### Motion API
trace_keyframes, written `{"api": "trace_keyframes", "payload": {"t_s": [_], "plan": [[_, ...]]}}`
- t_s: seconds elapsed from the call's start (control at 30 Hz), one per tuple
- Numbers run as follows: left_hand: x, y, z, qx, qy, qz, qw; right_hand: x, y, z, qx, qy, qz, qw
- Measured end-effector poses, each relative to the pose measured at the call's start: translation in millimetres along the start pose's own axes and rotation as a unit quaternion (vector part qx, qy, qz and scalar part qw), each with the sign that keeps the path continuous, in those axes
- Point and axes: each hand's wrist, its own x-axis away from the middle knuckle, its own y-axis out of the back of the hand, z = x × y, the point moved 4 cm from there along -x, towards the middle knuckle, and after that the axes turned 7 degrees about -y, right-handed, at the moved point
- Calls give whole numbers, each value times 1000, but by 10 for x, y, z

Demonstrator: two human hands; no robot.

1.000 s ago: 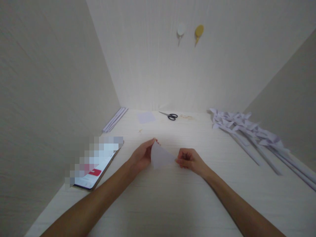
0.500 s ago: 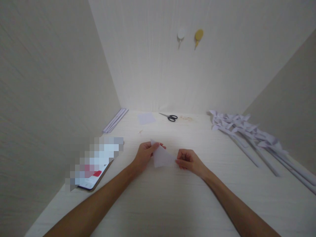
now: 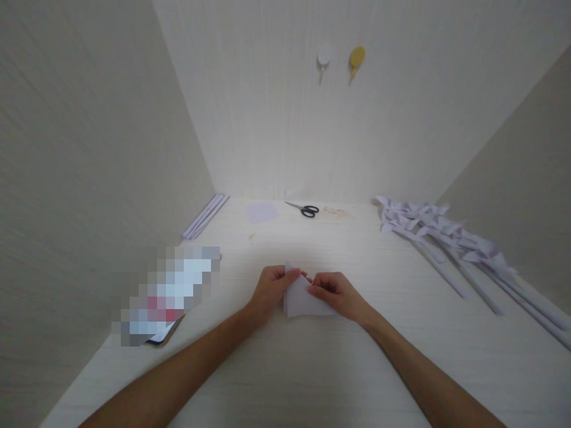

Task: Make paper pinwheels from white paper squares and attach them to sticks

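A person's left hand (image 3: 270,291) and right hand (image 3: 336,291) have drawn together since half a second ago, when they held the white paper (image 3: 301,304) stretched between them. Fingertips of both hands now nearly meet at its top corner, each hand pinched shut on the paper. The single piece sits low on the pale table (image 3: 285,374), at its middle, just in front of the person; it is a small, plain white, roughly triangular folded shape, point upward. Elsewhere, one pair of black-handled scissors (image 3: 306,209) and one flat paper square (image 3: 262,211) lie near the back wall. Two hooks, one white (image 3: 323,54) and one yellow (image 3: 357,57), hang above. A heap of long paper pieces (image 3: 446,241), too tangled to count, lies at right.
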Motion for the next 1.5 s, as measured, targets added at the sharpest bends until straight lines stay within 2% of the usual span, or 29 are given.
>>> {"api": "trace_keyframes", "payload": {"t_s": [0.37, 0.43, 0.6, 0.73, 0.9, 1.2, 1.33, 1.43, 1.5], "plan": [[7, -69, 21, 131, 81, 22, 988, 31, -29, 80, -21, 44, 1, 999], [3, -65, 34, 112, 72, 24, 991, 32, -36, 63, -28, 38, 9, 999], [9, -55, 55, 26, 1, 4, 1000, 2, -62, 21, -41, 24, 21, 999], [13, -68, 58, -36, -15, 0, 999, -23, -75, -3, -37, 2, 25, 999], [-16, -13, 43, -44, -25, -35, 998, -23, -58, -22, -38, -4, 20, 999], [-16, -6, 14, 31, -38, -39, 998, -17, -65, 14, -67, -6, 20, 998], [4, -37, 5, 62, -41, -69, 995, -25, -82, 29, -88, -1, 24, 996], [-50, 59, -51, 101, -56, -105, 988, 8, -95, 38, -94, 4, 32, 995], [-91, 210, -115, 150, -97, -179, 968, 42, -97, 46, -89, 5, 34, 995]]}}
